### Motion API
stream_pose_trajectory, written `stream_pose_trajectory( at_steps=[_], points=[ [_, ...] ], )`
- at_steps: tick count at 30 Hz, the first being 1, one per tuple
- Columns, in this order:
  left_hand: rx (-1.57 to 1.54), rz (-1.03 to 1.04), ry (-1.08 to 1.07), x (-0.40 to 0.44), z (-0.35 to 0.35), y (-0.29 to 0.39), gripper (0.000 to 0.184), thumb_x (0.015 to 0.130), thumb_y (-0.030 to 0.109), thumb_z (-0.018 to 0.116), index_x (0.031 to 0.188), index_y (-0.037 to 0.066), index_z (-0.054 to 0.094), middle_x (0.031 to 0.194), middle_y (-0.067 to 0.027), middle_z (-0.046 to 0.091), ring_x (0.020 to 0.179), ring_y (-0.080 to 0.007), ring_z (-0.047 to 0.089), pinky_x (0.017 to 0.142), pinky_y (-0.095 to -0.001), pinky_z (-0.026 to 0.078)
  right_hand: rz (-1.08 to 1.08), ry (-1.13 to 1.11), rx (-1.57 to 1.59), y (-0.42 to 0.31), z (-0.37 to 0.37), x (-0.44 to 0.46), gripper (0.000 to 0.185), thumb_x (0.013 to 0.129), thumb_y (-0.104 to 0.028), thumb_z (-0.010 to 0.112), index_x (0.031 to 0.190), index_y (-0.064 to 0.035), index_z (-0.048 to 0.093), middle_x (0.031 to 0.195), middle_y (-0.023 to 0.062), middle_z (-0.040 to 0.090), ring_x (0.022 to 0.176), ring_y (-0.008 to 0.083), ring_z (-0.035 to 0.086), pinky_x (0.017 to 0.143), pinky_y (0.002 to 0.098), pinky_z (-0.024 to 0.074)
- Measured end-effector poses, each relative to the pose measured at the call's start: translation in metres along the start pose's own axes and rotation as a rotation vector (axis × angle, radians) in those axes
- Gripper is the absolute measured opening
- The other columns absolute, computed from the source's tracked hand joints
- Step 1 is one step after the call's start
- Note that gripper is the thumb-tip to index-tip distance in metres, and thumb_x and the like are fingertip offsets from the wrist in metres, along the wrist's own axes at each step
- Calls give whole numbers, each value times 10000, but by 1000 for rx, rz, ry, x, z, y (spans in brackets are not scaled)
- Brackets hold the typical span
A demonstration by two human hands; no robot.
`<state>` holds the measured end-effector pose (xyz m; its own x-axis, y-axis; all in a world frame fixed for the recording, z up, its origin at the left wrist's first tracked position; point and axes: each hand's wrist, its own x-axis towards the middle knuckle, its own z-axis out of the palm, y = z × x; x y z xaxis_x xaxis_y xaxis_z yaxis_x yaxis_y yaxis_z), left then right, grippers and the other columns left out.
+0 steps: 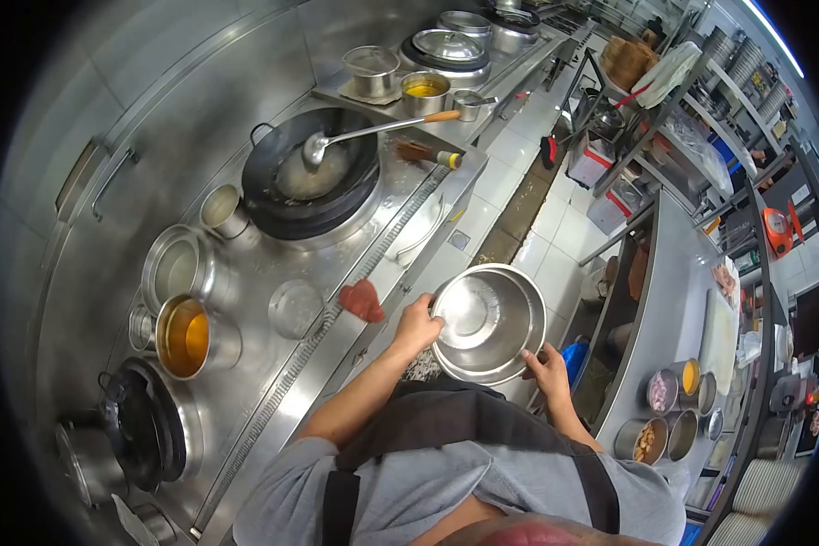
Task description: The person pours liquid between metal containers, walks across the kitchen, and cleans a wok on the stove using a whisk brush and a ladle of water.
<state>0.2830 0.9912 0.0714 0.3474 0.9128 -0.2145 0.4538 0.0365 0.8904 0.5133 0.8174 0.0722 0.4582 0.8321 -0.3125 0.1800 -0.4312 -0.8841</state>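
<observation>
Both hands hold a wide steel bowl (517, 318) in front of my apron, tilted so that its shiny inside faces me. Nothing shows inside it except bright reflections. My left hand (419, 326) grips the rim on the left, thumb over the edge. On the lower right, my right hand (548, 371) has its fingers closed on the rim. A doubled edge shows along the bottom; I cannot tell whether a second bowl is nested there. To the left of my left hand, a red cloth (362, 300) lies at the edge of the steel cooking counter (255, 318).
A black wok (355, 173) with a ladle (373, 132) resting in it sits on the range. Nearby stand a pot of orange liquid (187, 337) and another wok (141, 423). On the right, a steel worktable (651, 300) bears several food containers. Tiled floor (555, 255) runs between.
</observation>
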Motion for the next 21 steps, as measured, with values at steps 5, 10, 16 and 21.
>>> stream_pose_trajectory(
  at_steps=[5,10,16,21],
  points=[
    [64,-21,-35,74,47,54,455,681,93,609,1119,-9,536,967,-255,617,951,-382,593,836,-403,462,-101,143,-172,23,-55,101,347,759,-244,670,960,31,602,687,133,632,578,176,598,555,320,467],
    [19,-133,-48,127,68,87,473,690,91,621,1144,-6,531,1011,-252,610,973,-347,594,835,-369,462,-48,46,-259,-6,-96,185,309,730,-138,591,977,47,599,787,131,650,700,165,591,660,296,462],
    [-749,-134,-30,187,66,85,434,825,133,601,1230,24,485,1149,-137,558,1028,-229,558,816,-324,470,-170,131,-249,-50,-126,282,335,715,-178,522,944,54,596,712,216,614,641,277,600,634,374,459],
    [-699,-10,28,261,28,109,349,856,96,564,1194,35,504,1109,-109,570,1015,-203,569,798,-303,476,-151,152,-290,-18,-165,387,337,719,-198,524,931,54,598,717,238,611,652,319,615,638,400,465]
  ],
)
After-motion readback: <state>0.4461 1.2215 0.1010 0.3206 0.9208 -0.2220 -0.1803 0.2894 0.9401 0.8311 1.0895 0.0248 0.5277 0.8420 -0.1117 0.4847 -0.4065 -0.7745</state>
